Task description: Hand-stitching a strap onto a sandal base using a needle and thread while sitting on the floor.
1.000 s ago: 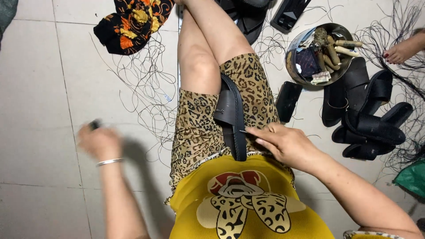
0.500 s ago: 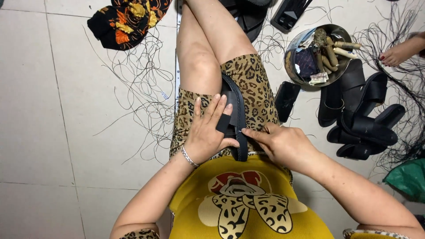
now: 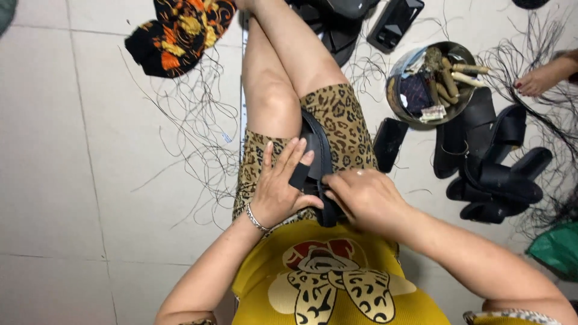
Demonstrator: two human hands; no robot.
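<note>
- The black sandal sole (image 3: 319, 150) lies lengthwise along the person's right thigh, which braces it on edge for close work.
- The left hand (image 3: 278, 192) rests flat against its side, fingers (image 3: 288, 159) stretched out and nearly straight, steadying a short black strap (image 3: 299, 175) rather than gripping it.
- The right hand (image 3: 361, 195) curls over the near end, fingers bent and pinched at the edge; what they pinch I cannot tell.
- Open tile floor (image 3: 72, 180) spreads to the left, strewn with loose black threads (image 3: 192, 120).
- To the right it is crowded: a metal bowl (image 3: 400, 75) of tools and a pile of black sandals (image 3: 494, 174) sit near the knee.
</note>
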